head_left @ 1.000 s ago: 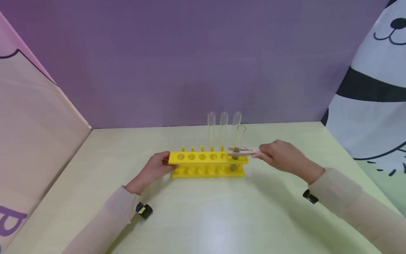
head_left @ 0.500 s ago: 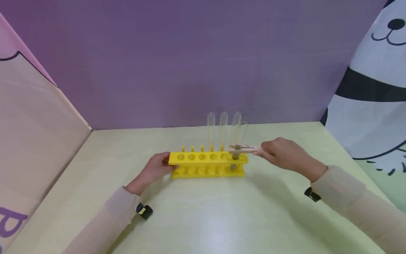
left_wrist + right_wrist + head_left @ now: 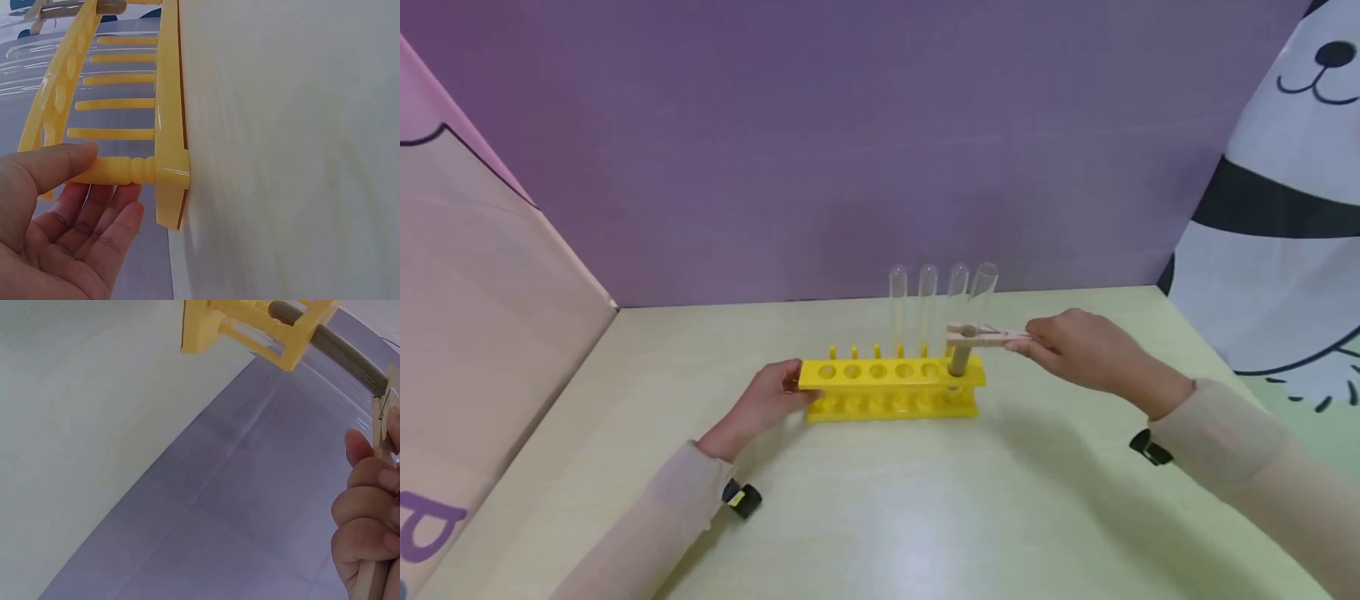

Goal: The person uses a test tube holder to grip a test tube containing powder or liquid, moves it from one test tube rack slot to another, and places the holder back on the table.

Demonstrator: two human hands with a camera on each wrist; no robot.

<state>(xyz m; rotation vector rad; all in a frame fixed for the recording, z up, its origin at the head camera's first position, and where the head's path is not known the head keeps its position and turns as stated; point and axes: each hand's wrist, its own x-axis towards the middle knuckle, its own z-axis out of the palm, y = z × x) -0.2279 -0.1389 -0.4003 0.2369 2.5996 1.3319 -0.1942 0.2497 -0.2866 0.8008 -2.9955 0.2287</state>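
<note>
My left hand [image 3: 767, 390] steadies the yellow test tube rack [image 3: 865, 386] at its left end. The left wrist view shows the thumb and fingers pinching the rack's end post [image 3: 112, 170]. A wooden test tube holder [image 3: 1000, 337] is gripped by my right hand [image 3: 1078, 350], fingers curled round its handle in the right wrist view. Its tip clasps a glass test tube [image 3: 985, 283] with grey material in its lower part. That tube leans slightly right, its mouth up, and its lower end is still within the rack's rightmost hole.
Three clear test tubes [image 3: 898, 296] stand upside down on the rack's rear pegs, close behind the held tube. The pale wooden table [image 3: 880, 500] meets a purple backdrop [image 3: 775, 167] at the back. A panda-printed panel [image 3: 1262, 275] stands right.
My right hand has moved up and slightly right, lifting the tube partway out of its hole and tilting it right. The left hand and rack have kept their place.
</note>
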